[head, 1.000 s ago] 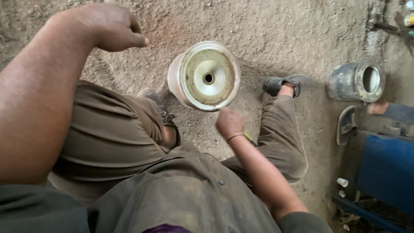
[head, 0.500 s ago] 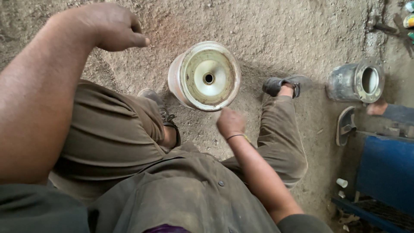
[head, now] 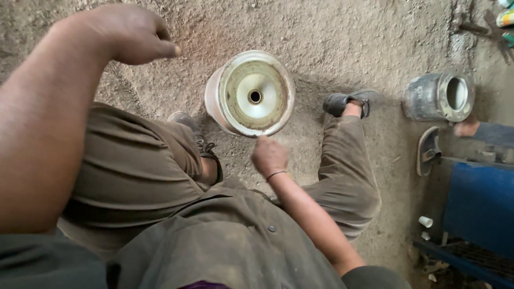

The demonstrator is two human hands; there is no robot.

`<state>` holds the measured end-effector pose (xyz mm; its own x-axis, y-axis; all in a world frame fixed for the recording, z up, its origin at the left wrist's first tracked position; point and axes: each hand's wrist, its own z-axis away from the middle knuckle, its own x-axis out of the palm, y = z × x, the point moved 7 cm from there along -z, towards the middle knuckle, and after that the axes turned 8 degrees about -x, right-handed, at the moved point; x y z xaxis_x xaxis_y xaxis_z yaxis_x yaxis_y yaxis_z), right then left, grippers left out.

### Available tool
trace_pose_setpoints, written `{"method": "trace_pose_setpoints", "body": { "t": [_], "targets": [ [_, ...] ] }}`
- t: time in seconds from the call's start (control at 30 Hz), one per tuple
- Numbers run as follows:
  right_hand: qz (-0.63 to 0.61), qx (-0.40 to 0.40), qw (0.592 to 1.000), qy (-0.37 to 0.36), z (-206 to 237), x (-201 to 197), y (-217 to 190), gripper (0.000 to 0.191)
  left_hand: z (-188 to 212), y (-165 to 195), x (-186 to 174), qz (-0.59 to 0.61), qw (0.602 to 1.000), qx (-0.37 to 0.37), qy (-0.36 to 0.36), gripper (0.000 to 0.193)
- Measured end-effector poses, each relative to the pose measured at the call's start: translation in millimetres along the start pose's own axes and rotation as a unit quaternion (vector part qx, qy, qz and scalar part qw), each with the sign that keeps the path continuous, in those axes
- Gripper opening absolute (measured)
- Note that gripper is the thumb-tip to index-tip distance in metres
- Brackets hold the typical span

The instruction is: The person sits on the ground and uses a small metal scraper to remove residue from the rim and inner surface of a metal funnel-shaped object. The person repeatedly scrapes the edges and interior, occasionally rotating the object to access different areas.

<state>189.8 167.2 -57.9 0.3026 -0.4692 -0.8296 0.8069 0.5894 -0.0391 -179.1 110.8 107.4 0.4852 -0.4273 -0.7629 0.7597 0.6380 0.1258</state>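
A pale round drum is lying tilted on the dirt floor, its open face with a small centre hole turned up toward the camera. Just below the drum, the right hand is hanging loosely curled, fingertips nearly at the drum's lower rim; whether they are touching it is unclear, and it is gripping nothing. Up and left of the drum, the left hand is hovering in a loose fist, holding nothing. A shoe is resting just right of the drum. Farther right of the drum, a grey metal can is lying on its side, with a blue crate below it.
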Motion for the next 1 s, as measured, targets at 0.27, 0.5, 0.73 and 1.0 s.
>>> {"method": "trace_pose_setpoints", "body": {
  "t": [0.27,0.5,0.73,1.0],
  "targets": [
    [-0.056,0.026,0.996,0.059,-2.4,3.2,21.1,0.025,-4.0,0.5,0.7,-0.012,1.0,0.0,-0.006,0.056],
    [-0.064,0.027,0.993,0.092,0.6,-3.5,12.2,0.028,-2.9,2.9,6.3,-0.016,1.0,0.004,-0.012,0.053],
    [-0.066,0.024,0.994,0.079,4.3,-6.3,11.8,0.025,-3.7,-1.2,4.5,-0.017,1.0,-0.005,0.004,0.055],
    [0.002,-0.005,0.998,0.055,1.9,0.3,4.3,0.026,-2.9,2.5,0.9,-0.021,1.0,-0.005,0.0,0.057]
  ]
}}
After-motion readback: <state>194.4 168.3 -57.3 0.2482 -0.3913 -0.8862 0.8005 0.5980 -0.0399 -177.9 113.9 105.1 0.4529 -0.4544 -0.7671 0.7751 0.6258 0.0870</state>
